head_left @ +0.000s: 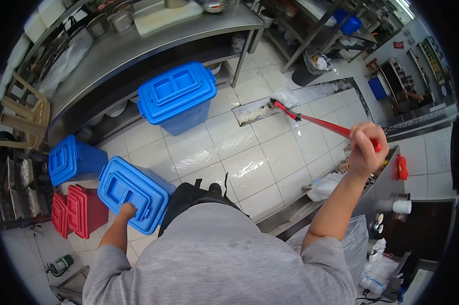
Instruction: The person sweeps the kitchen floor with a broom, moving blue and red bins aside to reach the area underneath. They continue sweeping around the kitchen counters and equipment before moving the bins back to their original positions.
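My right hand (pixel 366 147) is wrapped round the end of a red handle (pixel 326 124), which slopes down to the wet tiled floor (pixel 250 165). Its far end, with a whitish head (pixel 284 97), lies by a floor channel (pixel 255 113) with dark edges. On the lid of a blue bin (pixel 153 201) at my left side rests my left hand (pixel 128 210); its fingers point down at the lid's handle and are mostly hidden.
Another large blue bin (pixel 176 94) stands by the steel counter (pixel 123 46). A smaller blue bin (pixel 64 160) and red bins (pixel 82 211) are at the left. A black waste bin (pixel 304 76) stands beyond the channel. Part of a person (pixel 415 95) shows far right.
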### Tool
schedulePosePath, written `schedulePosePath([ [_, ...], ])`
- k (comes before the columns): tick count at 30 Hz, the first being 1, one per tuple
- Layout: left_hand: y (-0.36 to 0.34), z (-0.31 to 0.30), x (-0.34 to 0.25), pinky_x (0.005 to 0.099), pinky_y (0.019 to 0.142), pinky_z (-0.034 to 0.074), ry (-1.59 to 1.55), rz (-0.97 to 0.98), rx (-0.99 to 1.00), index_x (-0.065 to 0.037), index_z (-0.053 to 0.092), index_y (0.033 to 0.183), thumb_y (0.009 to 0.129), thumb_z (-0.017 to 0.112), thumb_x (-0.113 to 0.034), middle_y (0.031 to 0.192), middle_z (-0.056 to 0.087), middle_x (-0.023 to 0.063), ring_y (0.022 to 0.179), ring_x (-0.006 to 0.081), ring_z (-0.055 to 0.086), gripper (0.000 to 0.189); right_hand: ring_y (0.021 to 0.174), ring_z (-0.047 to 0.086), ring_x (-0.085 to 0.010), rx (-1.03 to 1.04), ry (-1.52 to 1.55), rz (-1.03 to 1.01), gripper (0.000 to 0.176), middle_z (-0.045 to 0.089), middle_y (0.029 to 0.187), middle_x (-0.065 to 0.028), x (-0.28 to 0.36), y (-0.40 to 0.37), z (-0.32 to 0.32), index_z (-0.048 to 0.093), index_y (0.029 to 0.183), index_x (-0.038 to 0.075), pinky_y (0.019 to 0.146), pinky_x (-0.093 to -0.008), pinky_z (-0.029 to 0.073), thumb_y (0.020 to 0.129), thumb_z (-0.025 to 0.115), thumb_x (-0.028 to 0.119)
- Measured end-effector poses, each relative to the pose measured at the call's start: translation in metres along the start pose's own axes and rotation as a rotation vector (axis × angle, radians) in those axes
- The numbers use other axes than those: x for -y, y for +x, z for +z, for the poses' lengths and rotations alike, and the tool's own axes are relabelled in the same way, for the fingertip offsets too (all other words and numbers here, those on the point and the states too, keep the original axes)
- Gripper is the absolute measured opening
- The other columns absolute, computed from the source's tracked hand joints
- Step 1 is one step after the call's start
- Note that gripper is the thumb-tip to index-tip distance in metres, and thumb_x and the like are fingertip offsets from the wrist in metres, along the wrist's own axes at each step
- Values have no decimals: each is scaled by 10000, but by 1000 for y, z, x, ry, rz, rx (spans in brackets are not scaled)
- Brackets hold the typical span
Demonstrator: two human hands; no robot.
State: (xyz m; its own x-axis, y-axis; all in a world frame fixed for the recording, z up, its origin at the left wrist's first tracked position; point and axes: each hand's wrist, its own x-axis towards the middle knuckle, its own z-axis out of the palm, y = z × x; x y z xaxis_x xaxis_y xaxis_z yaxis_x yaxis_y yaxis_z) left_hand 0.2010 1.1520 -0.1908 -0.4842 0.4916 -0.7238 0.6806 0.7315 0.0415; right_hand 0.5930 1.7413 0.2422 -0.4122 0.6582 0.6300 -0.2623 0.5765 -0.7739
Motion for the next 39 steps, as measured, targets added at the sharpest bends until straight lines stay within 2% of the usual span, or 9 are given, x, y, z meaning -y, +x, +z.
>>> schedulePosePath([
  [8, -58, 5, -93, 340, 618, 495, -710, -315, 139, -42, 683, 830, 755, 653, -290, 734, 660, 89, 664, 202, 626, 261, 524, 426, -44, 106, -43, 175, 174, 470, 567, 21, -80, 38, -6, 509, 642, 28, 481, -194, 304, 753, 641, 52],
  [14, -10, -72, -98, 326, 599, 509, -586, -202, -18, -12, 652, 873, 792, 650, -246, 768, 651, 81, 675, 185, 617, 247, 521, 436, -62, 87, -102, 172, 186, 466, 560, 20, -72, 46, -79, 509, 641, 40, 506, -199, 323, 773, 621, 108],
  [17, 38, -164, -117, 340, 611, 493, -216, -2, -149, -19, 661, 867, 781, 637, -301, 773, 664, 117, 686, 196, 626, 295, 540, 454, -79, -76, -17, 191, 139, 474, 589, -5, -51, 13, -147, 509, 685, 28, 516, -211, 323, 786, 585, 85],
  [18, 47, -199, -141, 404, 770, 481, -183, -9, -245, 1, 668, 890, 742, 644, -326, 849, 653, 209, 849, 346, 627, 360, 530, 437, -94, -140, 8, 195, 141, 463, 598, -20, -43, -5, -167, 487, 684, 21, 516, -227, 329, 787, 572, 65],
  [19, 59, -234, -165, 412, 763, 481, -132, 108, -265, 2, 670, 873, 733, 650, -323, 867, 653, 212, 841, 344, 627, 354, 521, 414, -108, -177, 78, 159, 156, 439, 602, -27, -28, -25, -178, 466, 677, 16, 518, -234, 329, 791, 565, 56],
  [24, 93, -342, -367, 420, 773, 486, 73, 377, -472, -24, 645, 901, 766, 634, -347, 931, 648, 193, 894, 349, 615, 351, 490, 371, -104, -400, 111, -53, 152, 401, 610, -52, 90, -104, -174, 427, 698, 17, 474, -242, 319, 838, 477, 48],
  [31, 35, -249, -617, 366, 805, 468, 31, 1139, -63, -35, 609, 1062, 771, 623, -240, 994, 652, 130, 898, 272, 617, 356, 420, 388, -101, -288, 144, -32, 343, 446, 572, -57, 141, -123, -134, 418, 691, 47, 383, -223, 331, 741, 711, 217],
  [34, -28, -209, -635, 382, 940, 403, 74, 1453, 222, -51, 497, 1222, 733, 708, -215, 1196, 536, 175, 1101, 320, 514, 557, 422, 425, -129, -253, 182, -8, 342, 477, 554, -75, 145, -120, -94, 453, 678, 23, 378, -245, 332, 654, 777, 130],
  [39, -69, -207, -621, 364, 939, 402, -210, 1663, 42, -50, 468, 1241, 714, 724, -206, 1231, 512, 174, 1137, 298, 494, 605, 461, 516, -132, 108, 100, 172, 266, 544, 537, -53, 136, -81, -2, 528, 576, 26, 440, -234, 381, 546, 791, 47],
])
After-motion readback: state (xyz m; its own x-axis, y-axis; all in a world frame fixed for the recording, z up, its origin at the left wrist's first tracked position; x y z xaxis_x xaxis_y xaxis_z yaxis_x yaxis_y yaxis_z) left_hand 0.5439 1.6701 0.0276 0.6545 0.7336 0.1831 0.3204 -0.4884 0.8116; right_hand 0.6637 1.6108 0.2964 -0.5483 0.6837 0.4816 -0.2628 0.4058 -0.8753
